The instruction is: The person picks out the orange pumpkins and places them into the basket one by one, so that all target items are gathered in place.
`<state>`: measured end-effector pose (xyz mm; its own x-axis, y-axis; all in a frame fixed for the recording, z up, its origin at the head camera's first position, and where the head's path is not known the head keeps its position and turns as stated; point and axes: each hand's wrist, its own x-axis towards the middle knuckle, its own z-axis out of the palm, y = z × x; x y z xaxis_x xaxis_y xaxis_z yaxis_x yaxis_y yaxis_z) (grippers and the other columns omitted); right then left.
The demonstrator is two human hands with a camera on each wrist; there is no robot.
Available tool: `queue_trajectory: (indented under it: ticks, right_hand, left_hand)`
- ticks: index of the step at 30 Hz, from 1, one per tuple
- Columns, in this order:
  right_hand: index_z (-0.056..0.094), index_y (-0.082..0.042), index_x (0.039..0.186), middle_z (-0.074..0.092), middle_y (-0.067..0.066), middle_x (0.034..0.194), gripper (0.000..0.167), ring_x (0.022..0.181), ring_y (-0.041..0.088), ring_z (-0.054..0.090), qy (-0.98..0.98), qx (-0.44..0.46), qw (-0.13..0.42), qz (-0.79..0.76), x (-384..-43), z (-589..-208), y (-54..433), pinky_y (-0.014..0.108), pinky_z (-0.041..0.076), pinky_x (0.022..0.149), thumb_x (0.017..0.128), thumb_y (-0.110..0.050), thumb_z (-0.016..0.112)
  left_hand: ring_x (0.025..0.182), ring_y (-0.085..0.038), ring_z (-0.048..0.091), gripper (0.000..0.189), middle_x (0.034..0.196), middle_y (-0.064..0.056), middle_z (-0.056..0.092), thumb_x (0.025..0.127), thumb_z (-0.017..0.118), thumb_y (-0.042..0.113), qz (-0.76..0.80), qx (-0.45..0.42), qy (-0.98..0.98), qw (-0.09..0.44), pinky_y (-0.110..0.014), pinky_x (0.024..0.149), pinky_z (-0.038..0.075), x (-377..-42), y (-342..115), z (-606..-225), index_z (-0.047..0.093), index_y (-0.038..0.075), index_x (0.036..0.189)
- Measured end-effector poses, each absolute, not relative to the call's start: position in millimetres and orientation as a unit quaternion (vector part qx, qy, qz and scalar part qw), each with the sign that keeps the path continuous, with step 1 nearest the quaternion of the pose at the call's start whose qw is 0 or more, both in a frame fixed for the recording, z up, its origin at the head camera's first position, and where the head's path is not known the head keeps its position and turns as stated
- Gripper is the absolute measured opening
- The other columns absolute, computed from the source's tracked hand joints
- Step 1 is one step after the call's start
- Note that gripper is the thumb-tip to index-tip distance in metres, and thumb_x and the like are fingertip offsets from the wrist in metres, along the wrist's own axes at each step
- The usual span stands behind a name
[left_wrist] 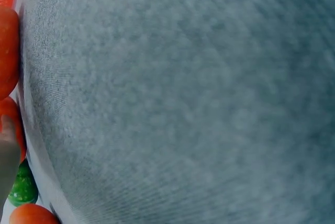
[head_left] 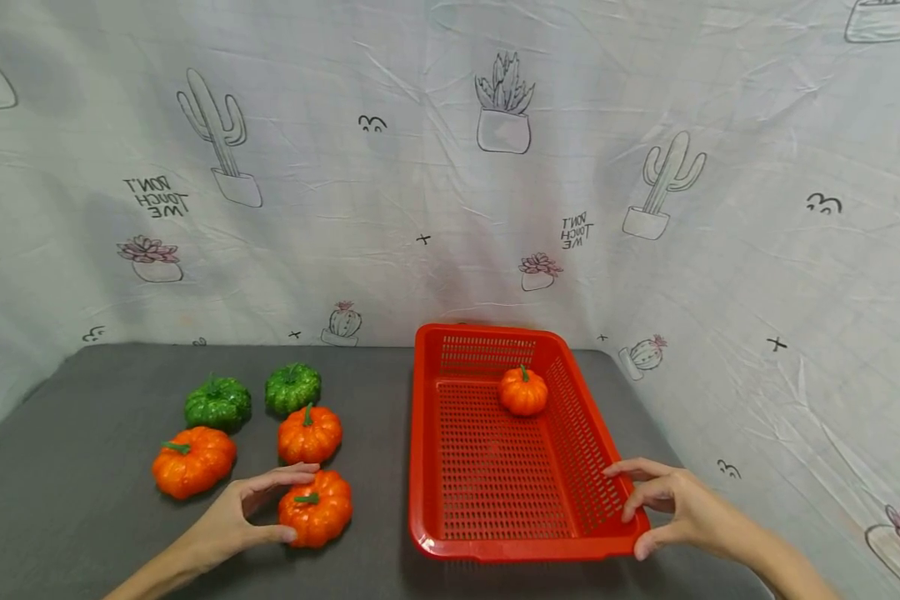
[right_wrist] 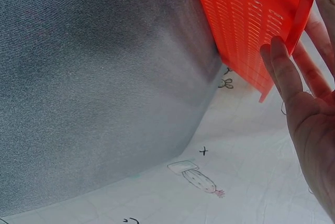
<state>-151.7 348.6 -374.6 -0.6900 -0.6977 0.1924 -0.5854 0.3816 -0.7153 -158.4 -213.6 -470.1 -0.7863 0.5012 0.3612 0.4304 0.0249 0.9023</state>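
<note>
An orange pumpkin (head_left: 322,508) with a green stem sits on the grey table, nearest me among the left-hand group. My left hand (head_left: 240,508) reaches it from the left, fingers extended along its far side and thumb at its near side. In the left wrist view, part of an orange pumpkin (left_wrist: 7,51) and a finger (left_wrist: 7,130) show at the left edge. My right hand (head_left: 678,508) grips the red plastic basket (head_left: 528,550) by its near right corner, fingertips over the rim and thumb outside. One orange pumpkin (head_left: 523,391) lies inside, toward the back.
Behind the left hand's pumpkin are two more orange pumpkins (head_left: 310,435) (head_left: 193,462) and two green pumpkins (head_left: 218,404) (head_left: 292,389). A white cloth (head_left: 435,183) printed with cactus drawings hangs behind the table (head_left: 82,433) and along its right side.
</note>
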Motion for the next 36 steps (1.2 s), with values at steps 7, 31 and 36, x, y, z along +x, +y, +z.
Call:
queue_trajectory:
  ticks: [7, 31, 36]
  right_hand:
    - [0.07, -0.016, 0.088, 0.054, 0.007, 0.129, 0.027, 0.12, 0.002, 0.047, 0.827, -0.386, 0.079, -0.401, -153.9, -372.5, 348.4, 0.021, 0.05, 0.086, 0.066, -0.005, 0.082]
    - [0.07, -0.019, 0.088, 0.055, 0.002, 0.129, 0.029, 0.115, 0.002, 0.05, 0.841, -0.379, 0.077, -0.378, -155.2, -374.6, 352.4, 0.022, 0.052, 0.082, 0.067, -0.005, 0.082]
    - [0.07, -0.021, 0.088, 0.056, 0.003, 0.127, 0.031, 0.113, 0.001, 0.051, 0.843, -0.382, 0.072, -0.371, -155.6, -374.2, 352.9, 0.023, 0.053, 0.08, 0.066, -0.004, 0.083]
  left_hand:
    - [0.131, -0.003, 0.039, 0.051, 0.138, -0.022, 0.048, 0.081, 0.069, -0.01, 0.609, 0.326, 0.723, 0.029, -0.01, 0.101, 0.029, -162.5, -205.8, -470.7, 0.056, 0.0, 0.129]
    - [0.114, -0.008, 0.046, 0.037, 0.123, -0.02, 0.049, 0.081, 0.073, 0.003, 0.561, 0.347, 0.751, 0.034, -0.027, 0.084, 0.047, -171.5, -183.7, -466.5, 0.061, 0.012, 0.115]
    - [0.115, -0.011, 0.049, 0.038, 0.125, -0.011, 0.053, 0.086, 0.071, 0.009, 0.529, 0.366, 0.766, 0.021, -0.027, 0.09, 0.045, -171.5, -178.7, -467.4, 0.061, 0.009, 0.122]
